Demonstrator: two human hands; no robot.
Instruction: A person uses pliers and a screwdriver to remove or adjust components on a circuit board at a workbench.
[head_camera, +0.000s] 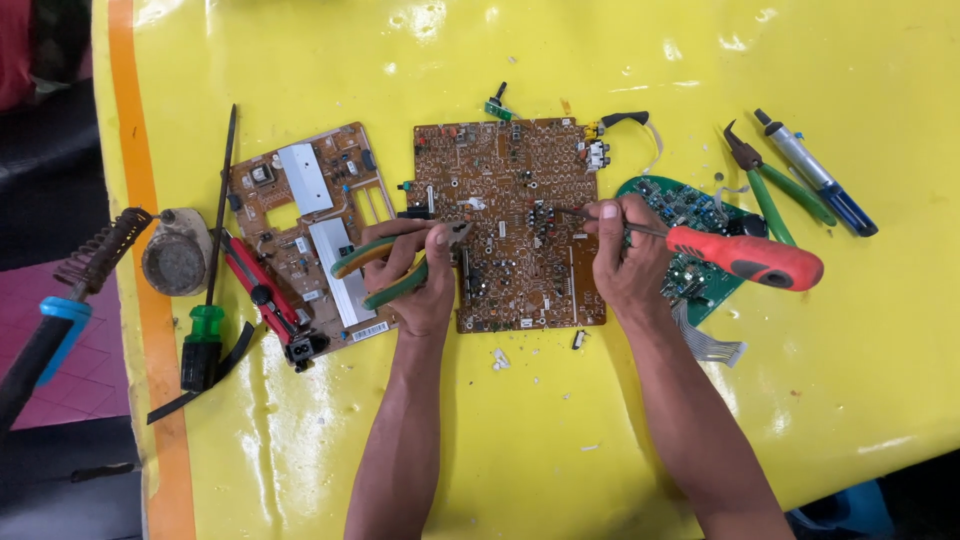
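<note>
A brown circuit board (510, 180) lies solder side up in the middle of a yellow table (560, 430). My left hand (420, 295) grips green-handled pliers (385, 270) whose jaws rest at the board's left edge. My right hand (625, 255) holds a red-handled screwdriver (745, 258); its thin shaft points left and its tip touches the board near the middle right. A green curved circuit board (690, 215) lies under my right hand and the screwdriver handle.
A second brown board (305, 215) with metal heat sinks lies at the left. Beside it are a red tool (262, 295), a green-handled screwdriver (205, 335), a round tin (177, 258) and a soldering iron stand (100, 245). Green-handled pliers (765, 180) and a blue desoldering pump (815, 172) lie at the right.
</note>
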